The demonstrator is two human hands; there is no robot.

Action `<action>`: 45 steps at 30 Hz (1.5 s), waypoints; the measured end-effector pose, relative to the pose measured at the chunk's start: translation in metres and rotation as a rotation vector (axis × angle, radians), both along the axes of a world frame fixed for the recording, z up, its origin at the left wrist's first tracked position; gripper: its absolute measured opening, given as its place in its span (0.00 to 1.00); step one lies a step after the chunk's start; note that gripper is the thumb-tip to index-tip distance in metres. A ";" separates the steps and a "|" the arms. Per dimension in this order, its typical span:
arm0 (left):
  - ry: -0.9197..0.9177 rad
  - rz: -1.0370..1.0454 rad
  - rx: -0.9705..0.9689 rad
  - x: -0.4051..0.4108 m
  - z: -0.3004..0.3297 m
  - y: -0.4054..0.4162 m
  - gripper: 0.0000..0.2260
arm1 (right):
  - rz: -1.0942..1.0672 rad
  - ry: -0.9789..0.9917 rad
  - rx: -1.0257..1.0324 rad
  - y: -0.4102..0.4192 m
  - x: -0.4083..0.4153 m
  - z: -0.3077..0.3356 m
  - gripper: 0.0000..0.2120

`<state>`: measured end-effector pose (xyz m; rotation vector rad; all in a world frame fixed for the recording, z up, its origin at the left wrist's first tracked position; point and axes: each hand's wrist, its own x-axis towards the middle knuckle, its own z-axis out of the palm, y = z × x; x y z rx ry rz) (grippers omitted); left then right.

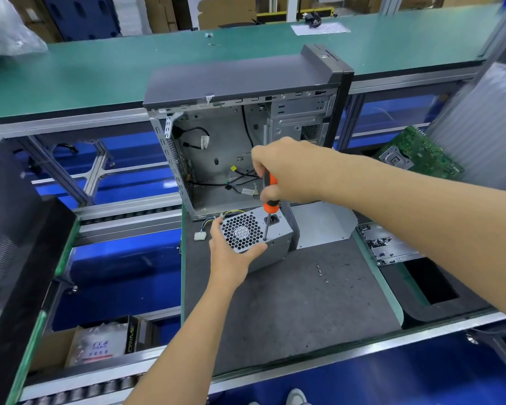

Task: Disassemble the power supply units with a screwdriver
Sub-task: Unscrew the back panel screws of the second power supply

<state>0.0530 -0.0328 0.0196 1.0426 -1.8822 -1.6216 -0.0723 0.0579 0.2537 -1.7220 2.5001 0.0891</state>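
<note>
The left hand (231,252) grips the power supply unit (256,238) near the bench's (304,302) far edge. The right hand (287,171) clenches the screwdriver (268,206), its tip on the unit's grille face.

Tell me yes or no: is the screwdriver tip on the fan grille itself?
No, the screwdriver held by the right hand meets the power supply unit at a screw hole beside the grille, while the left hand steadies it.
</note>
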 end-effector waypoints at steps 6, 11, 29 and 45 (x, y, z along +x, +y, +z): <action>-0.006 0.003 -0.010 0.001 0.001 0.001 0.48 | -0.011 0.096 0.152 0.001 0.007 0.010 0.18; 0.000 0.004 0.002 0.001 0.002 0.001 0.49 | 0.049 0.322 0.195 0.001 0.011 0.014 0.28; -0.001 0.003 0.005 0.001 0.000 0.000 0.50 | -0.036 0.397 0.248 0.003 0.010 0.011 0.14; -0.005 0.008 -0.002 0.001 0.000 0.001 0.49 | -0.020 0.261 0.267 0.006 0.001 0.009 0.12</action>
